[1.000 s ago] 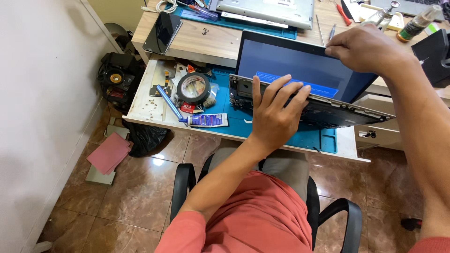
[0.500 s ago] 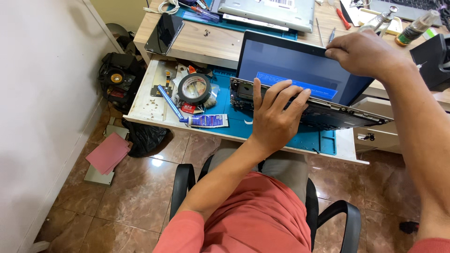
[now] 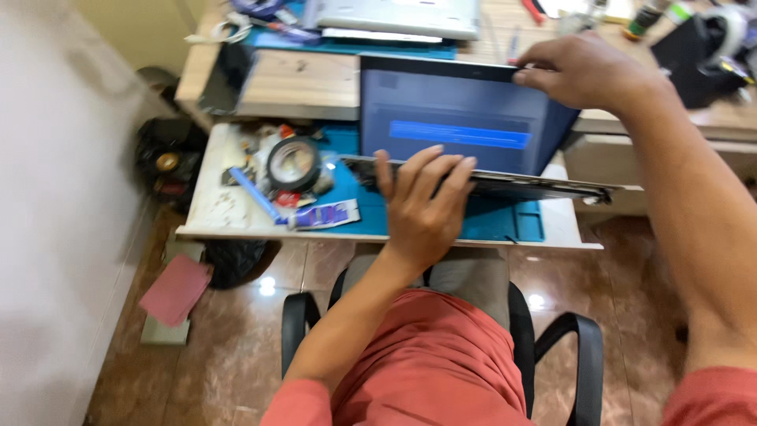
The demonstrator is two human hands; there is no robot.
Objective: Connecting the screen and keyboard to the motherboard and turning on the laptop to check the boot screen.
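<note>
Cluttered counter (image 3: 213, 213) carries your dark laptop (image 3: 465, 130), its screen lit blue. Your left hand (image 3: 422, 205) lies spread flat on the base; right hand (image 3: 587, 71) fingers pinch the lid's top edge. Tape roll (image 3: 293, 163) sits left of them.

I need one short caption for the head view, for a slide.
Left hand presses the laptop base while right hand grips its lid.

Left of left hand (image 3: 422, 207): black tape roll (image 3: 293, 163), blue pen (image 3: 254, 194), purple tube (image 3: 325, 214) crowd the pull-out tray. Right: bare teal rubber mat (image 3: 505, 225), passable under the laptop's dark base edge (image 3: 544, 188).
</note>
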